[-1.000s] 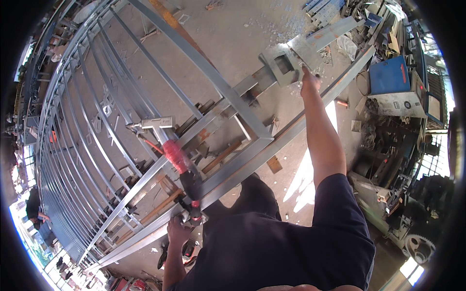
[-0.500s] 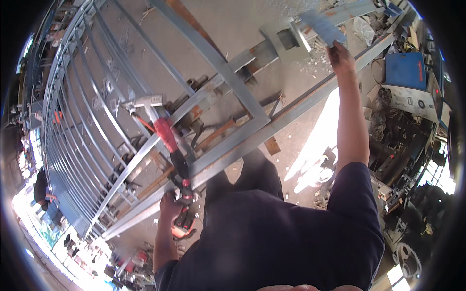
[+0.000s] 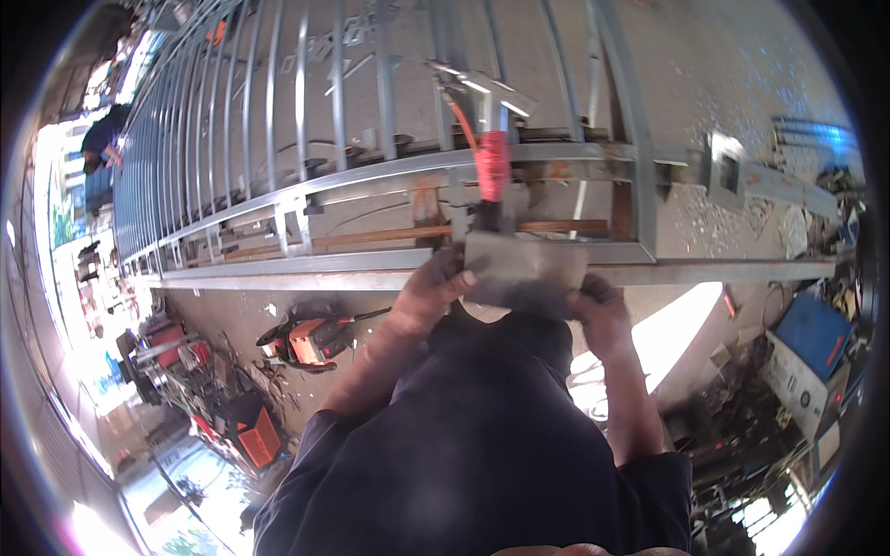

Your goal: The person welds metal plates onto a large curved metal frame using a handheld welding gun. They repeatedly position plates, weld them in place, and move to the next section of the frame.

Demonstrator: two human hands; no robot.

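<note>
A flat grey metal plate (image 3: 519,264), smeared by motion, is held in front of my body, above the near rail of the metal frame (image 3: 362,264). My left hand (image 3: 434,289) is closed on its left end, the thumb showing against the face. At the other end my right hand (image 3: 601,310) is closed on the right edge. Just beyond the plate, a tool with a red grip (image 3: 492,167) and a metal crosspiece lies across the frame; the plate hides its near end.
Upright bars of the frame stretch away to the left, where another person (image 3: 104,144) bends over. On the floor sits a black and orange power tool (image 3: 318,339). At the right stand a blue-topped machine (image 3: 814,335) and dark clutter. Sunlight falls on the floor at right.
My right hand has brought the plate in from the far right to my front. My left hand has come up from the lower left to its left end. The view has turned.
</note>
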